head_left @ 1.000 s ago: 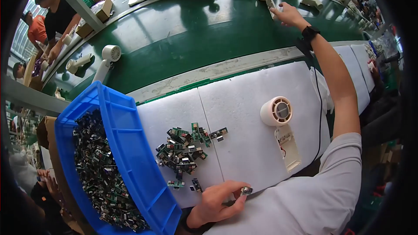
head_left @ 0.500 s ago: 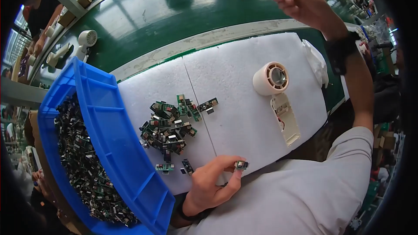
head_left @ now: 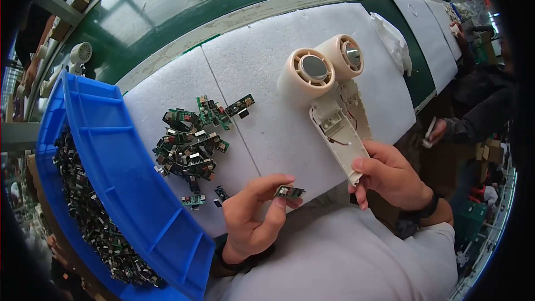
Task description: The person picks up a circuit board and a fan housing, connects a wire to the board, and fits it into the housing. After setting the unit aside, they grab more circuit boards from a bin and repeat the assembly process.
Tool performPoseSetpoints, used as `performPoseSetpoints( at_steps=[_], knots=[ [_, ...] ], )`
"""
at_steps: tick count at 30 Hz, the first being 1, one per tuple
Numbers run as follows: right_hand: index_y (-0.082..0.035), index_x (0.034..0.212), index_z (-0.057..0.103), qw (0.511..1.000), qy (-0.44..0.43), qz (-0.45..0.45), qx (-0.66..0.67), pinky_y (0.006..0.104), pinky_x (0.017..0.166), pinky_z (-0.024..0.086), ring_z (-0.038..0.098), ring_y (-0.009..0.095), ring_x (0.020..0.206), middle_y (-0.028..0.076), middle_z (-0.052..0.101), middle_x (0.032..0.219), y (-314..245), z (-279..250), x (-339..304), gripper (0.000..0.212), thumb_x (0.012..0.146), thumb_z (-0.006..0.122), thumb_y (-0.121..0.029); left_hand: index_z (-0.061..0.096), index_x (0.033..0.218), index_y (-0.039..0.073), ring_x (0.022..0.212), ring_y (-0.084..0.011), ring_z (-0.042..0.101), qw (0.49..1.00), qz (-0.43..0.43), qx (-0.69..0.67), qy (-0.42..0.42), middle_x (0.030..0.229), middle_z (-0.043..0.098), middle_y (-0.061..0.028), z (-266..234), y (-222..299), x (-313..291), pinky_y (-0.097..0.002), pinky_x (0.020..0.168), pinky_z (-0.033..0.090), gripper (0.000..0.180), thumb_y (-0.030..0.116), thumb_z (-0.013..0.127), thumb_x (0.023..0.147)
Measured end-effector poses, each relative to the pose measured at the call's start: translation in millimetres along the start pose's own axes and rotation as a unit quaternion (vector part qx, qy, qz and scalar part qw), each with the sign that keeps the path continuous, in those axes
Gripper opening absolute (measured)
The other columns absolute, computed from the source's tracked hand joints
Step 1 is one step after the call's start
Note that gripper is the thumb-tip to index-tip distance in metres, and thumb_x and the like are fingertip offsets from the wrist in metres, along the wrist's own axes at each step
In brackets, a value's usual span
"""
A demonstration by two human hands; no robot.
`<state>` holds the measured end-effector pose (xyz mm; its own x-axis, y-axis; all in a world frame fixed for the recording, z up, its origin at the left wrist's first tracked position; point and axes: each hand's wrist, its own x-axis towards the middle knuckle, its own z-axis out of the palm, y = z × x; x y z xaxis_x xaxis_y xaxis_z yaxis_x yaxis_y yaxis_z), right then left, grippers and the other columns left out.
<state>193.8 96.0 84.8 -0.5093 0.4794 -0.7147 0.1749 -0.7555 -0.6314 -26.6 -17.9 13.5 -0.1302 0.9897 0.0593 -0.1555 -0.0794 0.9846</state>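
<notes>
Between the thumb and fingers of my left hand (head_left: 253, 214) is a small green circuit board (head_left: 288, 191), held near the front edge of the white foam sheet. My right hand (head_left: 393, 175) grips the handle end of a cream handheld fan (head_left: 312, 75), whose opened handle bares its inside and a thin wire. Just behind it, partly covered, a second cream fan (head_left: 350, 56) lies on the foam with its handle open too. Left of the fans sits a loose pile of circuit boards (head_left: 189, 145), with a few single boards beside it.
A blue bin (head_left: 134, 150) full of circuit boards stands tilted at the left. Beyond the foam sheet (head_left: 251, 44) runs a green conveyor belt (head_left: 167, 8), with another fan (head_left: 81, 53) at its left. A white cloth or bag (head_left: 392, 42) lies at the foam's right edge. Another person's hand (head_left: 437, 132) is at the right.
My right hand has come down from over the belt, bringing a fan beside the one on the foam. My left hand still holds the board, now turned and shifted slightly left. The view has shifted.
</notes>
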Motion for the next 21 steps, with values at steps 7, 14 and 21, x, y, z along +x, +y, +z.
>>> performPoseSetpoints(
  at_steps=[7,14,21],
  knots=[
    [0.002,0.119,0.055,0.987,0.102,-0.128,0.009,0.0285,0.058,0.057,0.065,0.013,0.064,0.009,0.066,0.086,4,-16,8,0.027,0.104,0.050,-0.020,0.060,0.120,-0.012,0.084,-0.0202,0.071,0.995,0.000,-0.092,0.024,0.095,0.070,-0.0179,1,-5,-6,-0.0320,0.075,0.060,0.029,-0.009,0.050,0.093],
    [0.003,0.116,0.056,0.993,0.039,-0.078,-0.079,0.0266,0.056,0.055,0.066,0.013,0.064,0.010,0.067,0.085,31,24,6,0.026,0.098,0.063,-0.015,0.058,0.126,-0.014,0.091,-0.0230,0.070,0.994,-0.051,-0.091,0.039,0.103,0.067,-0.0216,3,2,-3,-0.0352,0.078,0.061,0.031,-0.007,0.052,0.096],
    [-0.004,0.095,0.066,0.803,0.036,-0.244,-0.543,0.0279,0.045,0.045,0.062,0.013,0.059,0.007,0.066,0.079,15,14,18,0.016,0.088,0.076,-0.014,0.061,0.119,-0.012,0.092,-0.0240,0.071,0.995,0.004,-0.069,0.072,0.105,0.068,-0.0217,6,-5,-1,-0.0341,0.078,0.061,0.027,-0.010,0.058,0.092]
  ],
)
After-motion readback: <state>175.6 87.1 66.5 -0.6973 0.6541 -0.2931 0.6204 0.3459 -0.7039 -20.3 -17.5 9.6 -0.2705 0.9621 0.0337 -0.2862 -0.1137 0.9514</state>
